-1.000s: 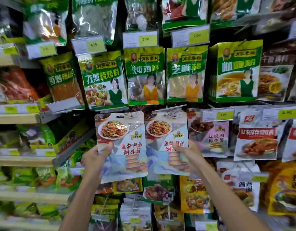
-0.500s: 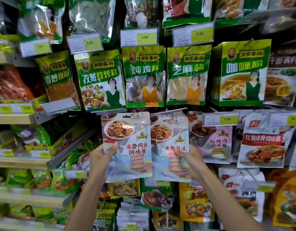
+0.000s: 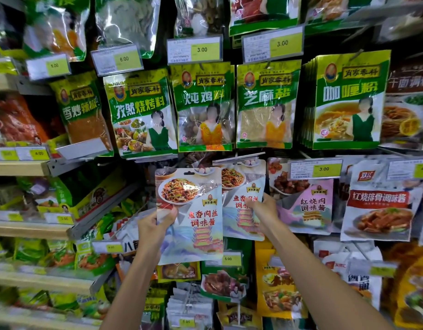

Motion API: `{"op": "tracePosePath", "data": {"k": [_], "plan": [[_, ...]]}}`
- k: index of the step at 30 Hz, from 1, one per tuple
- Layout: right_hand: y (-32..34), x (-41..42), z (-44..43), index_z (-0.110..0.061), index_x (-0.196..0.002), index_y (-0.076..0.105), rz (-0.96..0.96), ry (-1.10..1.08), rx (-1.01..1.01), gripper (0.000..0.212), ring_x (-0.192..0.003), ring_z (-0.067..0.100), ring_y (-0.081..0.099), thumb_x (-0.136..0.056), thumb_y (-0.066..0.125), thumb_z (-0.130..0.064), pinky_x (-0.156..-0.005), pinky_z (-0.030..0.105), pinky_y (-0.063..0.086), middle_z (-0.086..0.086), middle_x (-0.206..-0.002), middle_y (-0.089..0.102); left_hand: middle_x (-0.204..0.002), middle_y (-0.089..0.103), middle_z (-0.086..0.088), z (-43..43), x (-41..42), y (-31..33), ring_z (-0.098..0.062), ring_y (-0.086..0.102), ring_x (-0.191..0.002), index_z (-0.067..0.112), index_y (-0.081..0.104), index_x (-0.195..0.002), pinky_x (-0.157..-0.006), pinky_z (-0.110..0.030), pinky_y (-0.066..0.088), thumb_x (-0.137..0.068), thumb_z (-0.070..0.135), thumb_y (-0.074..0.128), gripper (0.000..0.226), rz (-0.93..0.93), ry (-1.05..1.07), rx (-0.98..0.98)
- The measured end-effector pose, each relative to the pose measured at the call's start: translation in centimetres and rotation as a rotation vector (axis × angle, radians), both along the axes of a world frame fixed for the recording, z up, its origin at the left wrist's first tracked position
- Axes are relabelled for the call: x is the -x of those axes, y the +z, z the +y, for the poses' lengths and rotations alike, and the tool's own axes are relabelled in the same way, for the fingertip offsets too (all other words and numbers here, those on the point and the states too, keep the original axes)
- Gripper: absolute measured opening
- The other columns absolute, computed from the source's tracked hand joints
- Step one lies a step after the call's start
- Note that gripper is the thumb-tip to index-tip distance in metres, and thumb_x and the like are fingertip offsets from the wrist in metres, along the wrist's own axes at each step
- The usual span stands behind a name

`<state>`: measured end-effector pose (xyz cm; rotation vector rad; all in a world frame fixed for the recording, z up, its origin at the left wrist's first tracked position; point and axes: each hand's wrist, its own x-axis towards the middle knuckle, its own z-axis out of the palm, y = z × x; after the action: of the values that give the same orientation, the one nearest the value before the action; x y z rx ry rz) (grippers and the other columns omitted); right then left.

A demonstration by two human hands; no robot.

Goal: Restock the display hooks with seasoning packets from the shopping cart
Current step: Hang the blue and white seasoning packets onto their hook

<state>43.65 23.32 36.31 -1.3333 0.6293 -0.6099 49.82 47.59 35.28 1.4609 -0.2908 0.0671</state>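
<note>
Left hand [image 3: 155, 226] grips a seasoning packet [image 3: 190, 217] by its left edge, upright before the display; right hand [image 3: 263, 208] grasps the matching second packet [image 3: 241, 186] just behind, overlapped, below the green packets [image 3: 205, 106].

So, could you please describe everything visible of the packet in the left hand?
The packet is a flat, glossy plastic pouch showing a plate of shredded stir-fry, red characters and a tower drawing. The hang slot near its top is empty. It is held roughly upright; the left hand pinches its left edge, and its right edge overlaps a matching packet.
</note>
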Motion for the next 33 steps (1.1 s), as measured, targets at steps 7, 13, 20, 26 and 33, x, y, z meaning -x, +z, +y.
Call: {"op": "tracePosePath", "data": {"k": [7, 13, 20, 26, 33], "plan": [[0.5, -0.9, 0.0, -0.015, -0.096, 0.058, 0.065, -0.056, 0.064, 0.009, -0.059, 0.008, 0.05, -0.091, 0.06, -0.008, -0.042, 0.024, 0.04, 0.003, -0.086, 0.063, -0.055, 0.061, 0.005, -1.3, 0.4, -1.6, -0.017, 0.054, -0.061, 0.013, 0.064, -0.064, -0.058, -0.03, 0.045, -0.084, 0.016, 0.07, 0.021, 0.041, -0.061, 0.01], [-1.1, 2.1, 0.5, -0.004, -0.123, 0.055, 0.057, -0.061, 0.276, 0.033, -0.108, 0.026, 0.062, -0.091, 0.062, -0.012, -0.091, 0.04, 0.052, 0.012, -0.119, 0.065, -0.052, 0.059, 0.007, -2.5, 0.9, -2.2, -0.012, 0.052, -0.054, 0.01, 0.065, -0.068, -0.052, -0.026, 0.044, -0.084, 0.014, 0.069, 0.018, 0.032, -0.119, 0.001], [0.4, 10.0, 0.0, -0.007, -0.121, 0.058, -0.174, -0.443, 1.1, 0.027, -0.115, 0.025, 0.055, -0.095, 0.052, -0.008, -0.098, 0.034, 0.042, 0.008, -0.12, 0.061, -0.058, 0.063, 0.004, -6.4, 1.3, -0.7, -0.008, 0.056, -0.057, 0.007, 0.063, -0.065, -0.051, -0.019, 0.047, -0.084, 0.015, 0.069, 0.021, -0.018, -0.2, -0.008], [5.2, 10.5, -4.3, -0.001, -0.127, 0.056, -0.116, -0.695, 1.648, 0.035, -0.126, 0.027, 0.043, -0.097, 0.045, -0.016, -0.107, 0.039, 0.033, 0.016, -0.133, 0.054, -0.068, 0.062, -0.007, -9.0, 1.3, -0.1, -0.02, 0.055, -0.068, 0.006, 0.063, -0.07, -0.063, -0.034, 0.045, -0.084, 0.015, 0.069, 0.019, 0.074, -0.197, 0.037], [4.4, 9.7, -6.6, -0.001, -0.133, 0.05, -0.044, -0.704, 1.748, 0.042, -0.13, 0.027, 0.036, -0.097, 0.046, -0.021, -0.111, 0.038, 0.025, 0.018, -0.135, 0.052, -0.074, 0.068, -0.009, -10.2, 1.2, 0.3, -0.023, 0.064, -0.073, 0.006, 0.065, -0.074, -0.065, -0.034, 0.052, -0.085, 0.011, 0.067, 0.012, 0.098, -0.206, 0.072]]}}
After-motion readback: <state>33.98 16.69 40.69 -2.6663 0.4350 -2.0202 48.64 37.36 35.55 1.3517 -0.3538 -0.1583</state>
